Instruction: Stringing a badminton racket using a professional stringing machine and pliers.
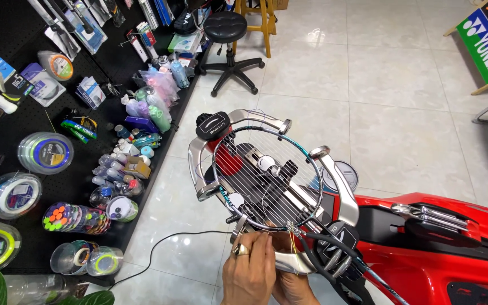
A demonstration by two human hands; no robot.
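— What is lying at the far left?

— Four string reels are lying flat on the black shelf, beside small bottles, too many to count.

— And the centre?

— One racket is sitting clamped in one red stringing machine, near frame edge towards the person.

— The hands?

— Two. The left hand, wearing one ring, is pinching the string at that edge, fingers curled. The right hand is lying under it, mostly hidden; I cannot tell its grip.

— Further right?

— One black stool is standing on the tiled floor.
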